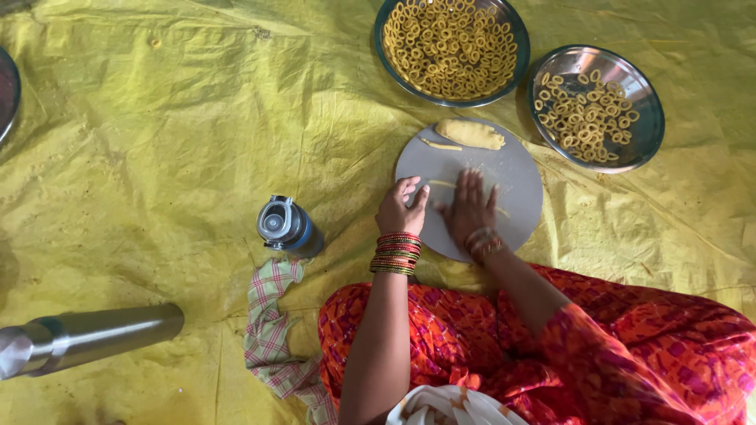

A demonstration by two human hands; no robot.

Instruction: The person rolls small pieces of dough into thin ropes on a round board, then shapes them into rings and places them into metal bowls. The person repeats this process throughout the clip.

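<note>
A round grey board (512, 169) lies on the yellow sheet in front of my knees. My right hand (470, 206) lies flat on it, fingers together, pressing on a thin yellow strip of dough (441, 183) that pokes out to the left of the fingers. My left hand (401, 208) rests at the board's left edge, fingers loosely curled, holding nothing that I can see. A lump of yellow dough (471, 134) and another short dough strip (441, 145) sit at the board's far side.
Two steel plates of small dough rings stand beyond the board: a full one (450, 49) and a partly filled one (596, 106). A blue-lidded bottle (287, 227), a checked cloth (272, 338) and a steel cylinder (87, 337) lie to the left.
</note>
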